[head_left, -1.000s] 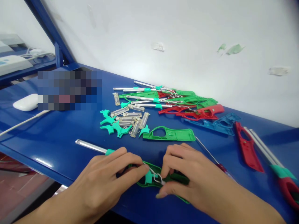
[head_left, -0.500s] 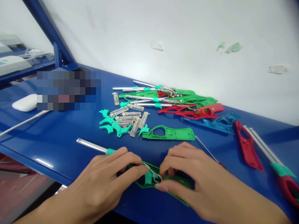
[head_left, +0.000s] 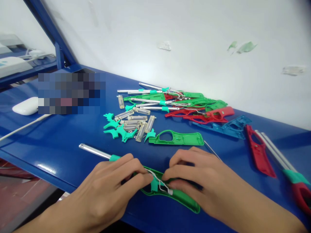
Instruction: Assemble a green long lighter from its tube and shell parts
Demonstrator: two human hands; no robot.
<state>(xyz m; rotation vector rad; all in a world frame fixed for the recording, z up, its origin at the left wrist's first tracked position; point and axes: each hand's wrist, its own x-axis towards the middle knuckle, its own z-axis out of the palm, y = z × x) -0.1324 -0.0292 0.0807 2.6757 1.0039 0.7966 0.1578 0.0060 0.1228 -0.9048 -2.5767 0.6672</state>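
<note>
A green lighter half-shell (head_left: 186,200) lies open side up under both hands. White wires (head_left: 159,179) run through it to a small pale end piece, beside a teal trigger (head_left: 154,185). A metal lighter tube (head_left: 93,151) with a teal collar sticks out leftward. My left hand (head_left: 114,184) is closed around the shell's tube end, its thumb and forefinger pressed near the wires. Over the middle of the shell, my right hand (head_left: 194,174) has its fingertips and thumb drawn together beside the wires; whatever lies between them is hidden.
Behind are another green half-shell (head_left: 187,138), teal triggers (head_left: 121,132), clear fuel tanks (head_left: 132,123) and a pile of tubes and shells (head_left: 179,102). At right lie a red half-shell (head_left: 261,153) and lighters (head_left: 290,174). A white case (head_left: 25,106) and cable (head_left: 24,127) sit left.
My right thumb has drawn back and up from the wires' end, so the pale end piece now shows. My left hand has barely moved.
</note>
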